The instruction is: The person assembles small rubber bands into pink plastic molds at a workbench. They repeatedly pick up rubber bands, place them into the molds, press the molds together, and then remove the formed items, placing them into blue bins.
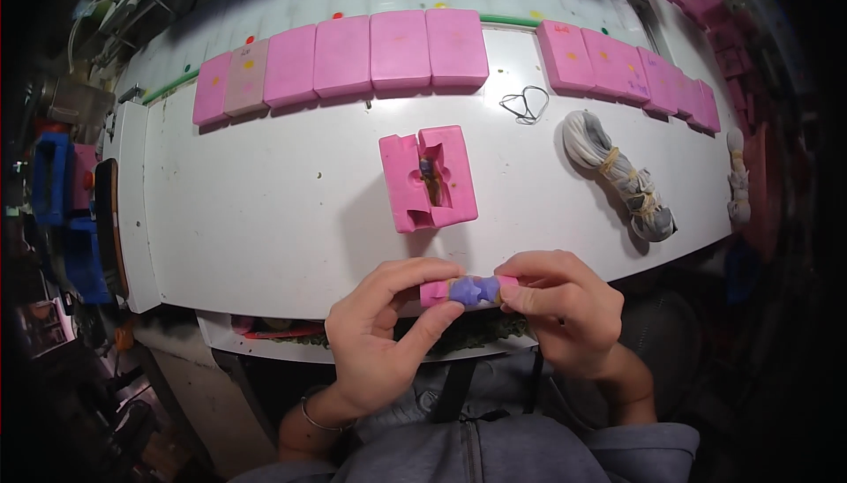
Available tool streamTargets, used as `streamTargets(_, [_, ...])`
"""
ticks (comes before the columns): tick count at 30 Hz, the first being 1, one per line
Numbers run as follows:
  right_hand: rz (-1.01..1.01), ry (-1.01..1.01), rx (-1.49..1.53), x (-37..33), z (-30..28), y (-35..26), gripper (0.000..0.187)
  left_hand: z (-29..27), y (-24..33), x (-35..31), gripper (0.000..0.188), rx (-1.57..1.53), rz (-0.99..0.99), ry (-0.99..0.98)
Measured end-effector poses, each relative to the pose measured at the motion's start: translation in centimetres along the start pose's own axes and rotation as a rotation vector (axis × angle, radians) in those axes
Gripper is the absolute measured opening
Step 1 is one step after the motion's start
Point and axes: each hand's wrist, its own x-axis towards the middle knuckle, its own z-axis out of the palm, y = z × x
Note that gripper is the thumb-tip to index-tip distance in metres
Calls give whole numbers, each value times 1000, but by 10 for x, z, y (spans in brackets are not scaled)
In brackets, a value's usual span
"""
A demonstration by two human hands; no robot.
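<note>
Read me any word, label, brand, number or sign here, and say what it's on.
Nothing legible enough to quote.
Leftmost pink block, right row: red marks, too small to read.
Third pink block there: purple marks, too blurred.
Beige block, left row: faint mark, unreadable.
Purple piece and hollowed pink block: no visible text.

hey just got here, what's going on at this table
A person holds a small pink-and-purple piece at its two ends between the fingers and thumbs of the left hand and right hand, over the near table edge. Just beyond stands a split pink mould, with a tied white-and-grey bundle to its right and pink blocks lined up behind.
</note>
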Motion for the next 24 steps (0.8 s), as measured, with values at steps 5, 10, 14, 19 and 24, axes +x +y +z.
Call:
streamTargets(5, [-211, -74, -168, 2, -11, -4, 23, 3, 6, 2, 28, -50, -79, -104])
streamTargets(10, [-205, -55, -125, 7, -11, 3, 29, 0, 6, 2, 29, -325, -375, -204])
streamTargets(14, [-34, 120, -84, 0, 6, 2, 44, 18, -3, 1, 27, -552, -435, -76])
streamTargets(19, [-33, 56, -337, 4, 6, -6, 60, 30, -10, 9, 28, -606, -435, -81])
streamTargets(24, [-140, 162, -595, 22, -25, 10, 59, 34, -4, 16, 32, -483, -375, -123])
